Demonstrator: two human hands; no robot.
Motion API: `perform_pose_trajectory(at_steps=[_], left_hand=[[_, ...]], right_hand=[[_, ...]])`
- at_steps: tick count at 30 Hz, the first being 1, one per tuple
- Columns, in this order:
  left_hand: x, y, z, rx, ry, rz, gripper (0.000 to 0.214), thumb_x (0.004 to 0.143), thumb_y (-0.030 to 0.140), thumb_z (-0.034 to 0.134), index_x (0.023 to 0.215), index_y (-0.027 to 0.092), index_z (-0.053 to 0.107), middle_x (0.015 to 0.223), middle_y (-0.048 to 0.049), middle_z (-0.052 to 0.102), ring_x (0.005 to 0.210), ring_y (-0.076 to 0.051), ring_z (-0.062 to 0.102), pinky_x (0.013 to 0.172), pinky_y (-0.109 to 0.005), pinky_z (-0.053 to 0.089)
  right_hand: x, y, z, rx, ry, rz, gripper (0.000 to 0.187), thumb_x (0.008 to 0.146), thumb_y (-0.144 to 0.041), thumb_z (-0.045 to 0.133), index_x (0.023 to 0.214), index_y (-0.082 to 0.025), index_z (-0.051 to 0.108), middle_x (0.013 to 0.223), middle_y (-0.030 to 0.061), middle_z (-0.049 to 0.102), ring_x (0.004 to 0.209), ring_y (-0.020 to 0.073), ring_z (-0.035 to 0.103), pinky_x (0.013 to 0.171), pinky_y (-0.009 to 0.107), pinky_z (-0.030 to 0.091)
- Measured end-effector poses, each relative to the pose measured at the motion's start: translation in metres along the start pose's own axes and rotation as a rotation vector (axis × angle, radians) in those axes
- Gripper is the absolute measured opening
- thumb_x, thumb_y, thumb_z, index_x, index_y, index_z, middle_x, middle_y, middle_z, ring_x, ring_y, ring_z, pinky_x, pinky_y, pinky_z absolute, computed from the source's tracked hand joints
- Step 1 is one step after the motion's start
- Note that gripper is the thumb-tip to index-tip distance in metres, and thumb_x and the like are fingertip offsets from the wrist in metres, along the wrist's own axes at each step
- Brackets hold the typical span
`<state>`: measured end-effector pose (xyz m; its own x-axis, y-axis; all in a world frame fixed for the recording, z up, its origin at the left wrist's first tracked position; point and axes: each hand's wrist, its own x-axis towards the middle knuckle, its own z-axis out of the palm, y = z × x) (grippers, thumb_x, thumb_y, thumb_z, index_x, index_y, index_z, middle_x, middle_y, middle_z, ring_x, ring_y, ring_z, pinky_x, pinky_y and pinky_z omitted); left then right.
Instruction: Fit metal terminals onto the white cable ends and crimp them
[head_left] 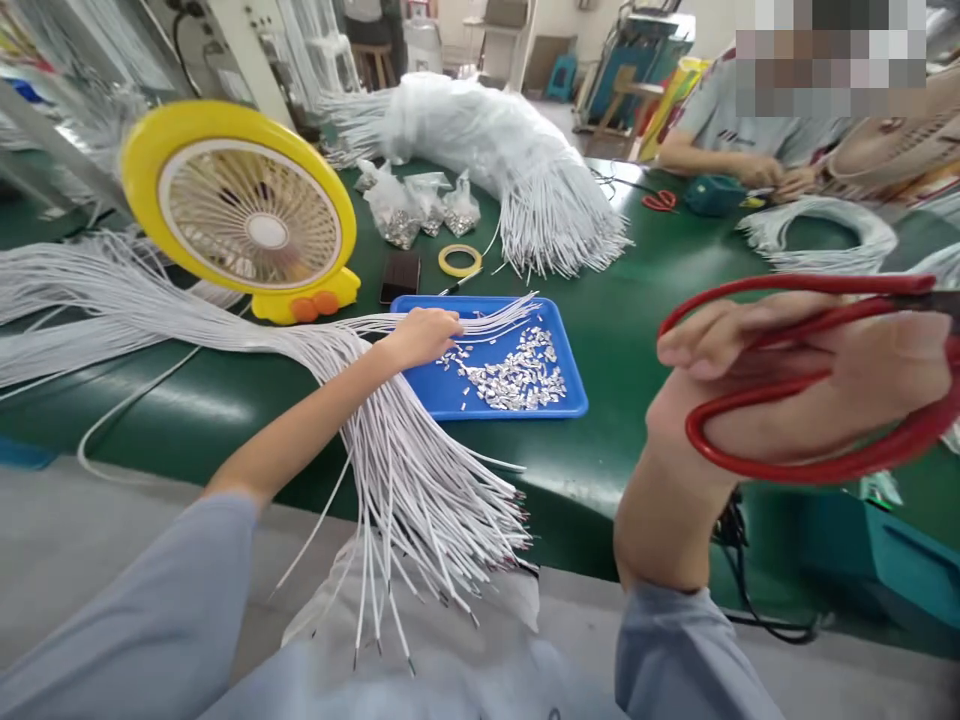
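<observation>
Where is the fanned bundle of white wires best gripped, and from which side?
The wire bundle is probably best gripped at its narrow waist, from above, where the left hand closes on it at the blue tray's rim. There the strands run together; toward the table edge they fan out and hang loose, so a grip would catch only some.

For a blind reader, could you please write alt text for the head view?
The right hand holds red scissors raised, while the left hand rests on white wires at a blue tray of metal terminals on a green table.
</observation>
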<state>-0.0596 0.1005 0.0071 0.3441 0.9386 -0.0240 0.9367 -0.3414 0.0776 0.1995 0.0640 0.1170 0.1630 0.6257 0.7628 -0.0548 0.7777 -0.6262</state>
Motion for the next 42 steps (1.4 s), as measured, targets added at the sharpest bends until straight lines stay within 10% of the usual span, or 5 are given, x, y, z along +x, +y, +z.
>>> perform_pose_trajectory(at_steps=[12, 23, 29, 42], left_hand=[[0.022, -0.019, -0.005, -0.132, -0.08, 0.024, 0.018, 0.081, 0.021, 0.055, 0.086, 0.017, 0.072, 0.088, -0.0071, 0.073, 0.082, -0.019, 0.064, 0.072, -0.024, 0.046], [-0.053, 0.066, -0.069, -1.112, 0.255, 0.593, 0.012, 0.085, 0.023, 0.065, 0.084, 0.013, 0.071, 0.07, -0.0045, 0.066, 0.061, -0.009, 0.057, 0.056, -0.02, 0.046], [-0.053, 0.067, -0.069, -1.49, 0.28, 0.376, 0.012, 0.081, 0.024, 0.068, 0.077, 0.013, 0.07, 0.077, -0.0034, 0.061, 0.054, -0.007, 0.058, 0.045, -0.017, 0.051], [-0.043, 0.064, -0.066, -1.284, 0.562, 0.263, 0.009, 0.074, 0.019, 0.075, 0.07, 0.013, 0.069, 0.067, -0.0028, 0.065, 0.061, -0.009, 0.055, 0.054, -0.019, 0.048]], right_hand=[[0.003, 0.003, 0.017, 0.13, 0.105, -0.044, 0.032, 0.083, -0.042, 0.053, 0.059, -0.023, 0.061, 0.039, -0.0058, 0.041, 0.03, 0.0098, 0.042, 0.029, 0.027, 0.032], [-0.007, 0.017, 0.034, -0.039, 0.122, 0.283, 0.009, 0.073, -0.016, 0.064, 0.07, -0.02, 0.057, 0.069, -0.0019, 0.064, 0.053, 0.0098, 0.054, 0.058, 0.028, 0.048], [-0.031, 0.019, 0.047, 0.077, -0.213, 0.496, 0.009, 0.075, -0.014, 0.065, 0.074, -0.02, 0.058, 0.082, -0.0009, 0.072, 0.066, 0.0117, 0.061, 0.067, 0.03, 0.049], [-0.034, 0.009, 0.049, -0.027, -0.296, 0.407, 0.018, 0.073, -0.01, 0.07, 0.073, -0.021, 0.056, 0.075, -0.0033, 0.068, 0.069, 0.0103, 0.06, 0.064, 0.026, 0.048]])
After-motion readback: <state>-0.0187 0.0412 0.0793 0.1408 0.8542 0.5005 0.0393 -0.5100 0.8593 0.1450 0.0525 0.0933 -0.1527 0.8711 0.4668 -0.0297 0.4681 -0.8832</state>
